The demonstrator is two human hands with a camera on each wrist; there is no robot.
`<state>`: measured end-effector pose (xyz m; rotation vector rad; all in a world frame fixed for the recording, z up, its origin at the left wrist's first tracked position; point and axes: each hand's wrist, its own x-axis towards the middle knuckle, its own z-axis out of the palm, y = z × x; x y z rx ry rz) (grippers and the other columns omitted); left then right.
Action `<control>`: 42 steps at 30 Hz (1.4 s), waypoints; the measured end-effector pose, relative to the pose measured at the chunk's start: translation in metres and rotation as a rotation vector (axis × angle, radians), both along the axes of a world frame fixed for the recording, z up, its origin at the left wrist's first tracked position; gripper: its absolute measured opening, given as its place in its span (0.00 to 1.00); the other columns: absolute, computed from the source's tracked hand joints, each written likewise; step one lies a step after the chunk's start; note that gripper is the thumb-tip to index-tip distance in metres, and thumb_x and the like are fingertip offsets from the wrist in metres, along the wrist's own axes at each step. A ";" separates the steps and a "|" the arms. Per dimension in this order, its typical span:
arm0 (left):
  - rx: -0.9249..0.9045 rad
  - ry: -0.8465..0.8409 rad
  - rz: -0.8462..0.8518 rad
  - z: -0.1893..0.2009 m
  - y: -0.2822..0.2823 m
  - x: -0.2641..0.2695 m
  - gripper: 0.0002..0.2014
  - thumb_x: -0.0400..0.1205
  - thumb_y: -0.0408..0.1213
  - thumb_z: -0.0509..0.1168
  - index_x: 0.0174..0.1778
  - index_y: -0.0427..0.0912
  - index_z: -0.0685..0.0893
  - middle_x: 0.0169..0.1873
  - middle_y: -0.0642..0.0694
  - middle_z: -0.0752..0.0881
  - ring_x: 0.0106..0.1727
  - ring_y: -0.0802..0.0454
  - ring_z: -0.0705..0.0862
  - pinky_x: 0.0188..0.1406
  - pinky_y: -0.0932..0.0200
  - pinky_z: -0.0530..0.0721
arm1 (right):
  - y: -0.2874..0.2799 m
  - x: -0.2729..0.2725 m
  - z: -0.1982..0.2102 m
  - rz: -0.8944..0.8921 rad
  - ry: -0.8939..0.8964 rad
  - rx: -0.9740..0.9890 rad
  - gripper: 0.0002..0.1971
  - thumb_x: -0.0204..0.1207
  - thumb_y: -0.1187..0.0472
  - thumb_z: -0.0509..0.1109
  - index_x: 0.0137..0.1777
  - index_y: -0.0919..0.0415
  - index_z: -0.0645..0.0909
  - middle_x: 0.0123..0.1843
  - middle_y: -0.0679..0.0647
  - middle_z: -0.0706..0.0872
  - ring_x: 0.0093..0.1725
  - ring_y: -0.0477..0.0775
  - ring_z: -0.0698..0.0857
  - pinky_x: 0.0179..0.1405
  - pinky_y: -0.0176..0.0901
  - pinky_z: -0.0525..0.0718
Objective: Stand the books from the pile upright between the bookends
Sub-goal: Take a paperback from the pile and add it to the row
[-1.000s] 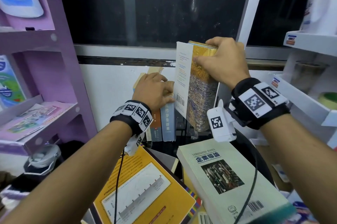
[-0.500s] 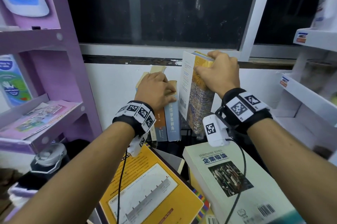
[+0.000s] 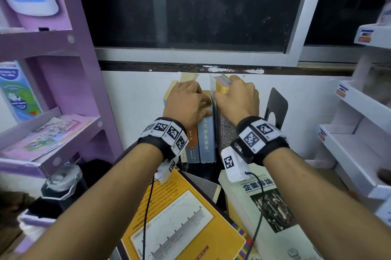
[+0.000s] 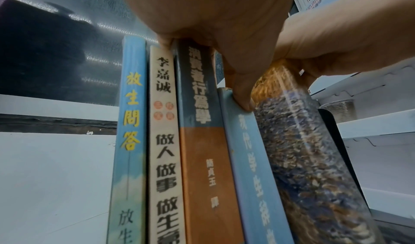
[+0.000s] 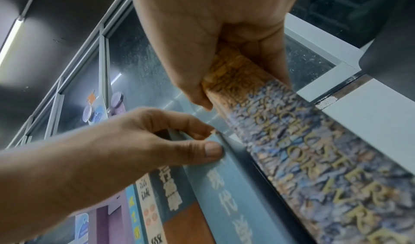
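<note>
The thick paperback with the mottled blue-and-gold spine (image 5: 314, 159) has a glossy cover with raised-looking gilt letters. The pale blue book (image 4: 253, 168) beside it looks matt (its top corner is frayed). The black sheet bookend (image 3: 277, 107) on the right is smooth, dull metal. The near yellow paper-covered book (image 3: 184, 221) shines faintly.

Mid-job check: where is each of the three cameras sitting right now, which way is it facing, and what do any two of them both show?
Head: on the person's head, facing forward and down at the upright row and the black bookend; both forearms, left hand and right hand show.
Left wrist: under the left hand, looking up the spines.
Right wrist: under the right hand, looking up along the mottled book; the left hand shows too.
Shared: both wrist views show the mottled book and the blue-grey book beside it.
</note>
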<state>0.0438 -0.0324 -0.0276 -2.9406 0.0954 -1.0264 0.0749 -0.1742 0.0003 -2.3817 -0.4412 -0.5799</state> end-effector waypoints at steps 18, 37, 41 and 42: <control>-0.229 -0.023 0.005 -0.004 0.020 -0.007 0.42 0.63 0.62 0.76 0.73 0.54 0.73 0.69 0.51 0.76 0.70 0.49 0.74 0.74 0.44 0.68 | -0.010 0.002 -0.039 0.113 -0.021 -0.166 0.37 0.77 0.42 0.66 0.79 0.63 0.61 0.64 0.63 0.77 0.61 0.66 0.80 0.54 0.55 0.79; -0.359 0.073 0.037 -0.006 0.020 -0.005 0.44 0.64 0.63 0.76 0.76 0.61 0.68 0.79 0.57 0.68 0.76 0.51 0.72 0.71 0.44 0.75 | -0.046 0.019 -0.052 0.459 0.235 -0.007 0.61 0.63 0.63 0.85 0.85 0.42 0.43 0.73 0.50 0.79 0.40 0.36 0.83 0.39 0.24 0.75; -0.360 0.070 0.039 -0.007 0.021 -0.005 0.44 0.64 0.63 0.76 0.76 0.62 0.68 0.78 0.58 0.68 0.75 0.51 0.73 0.71 0.44 0.76 | -0.044 0.024 -0.053 0.501 0.215 -0.003 0.58 0.63 0.64 0.85 0.84 0.44 0.48 0.72 0.53 0.80 0.45 0.42 0.84 0.48 0.29 0.77; -0.360 0.071 0.037 -0.007 0.020 -0.005 0.44 0.64 0.63 0.76 0.76 0.61 0.68 0.78 0.58 0.68 0.75 0.51 0.73 0.71 0.44 0.76 | -0.044 0.026 -0.054 0.506 0.205 0.000 0.57 0.63 0.63 0.85 0.84 0.44 0.50 0.72 0.53 0.80 0.49 0.43 0.84 0.51 0.29 0.77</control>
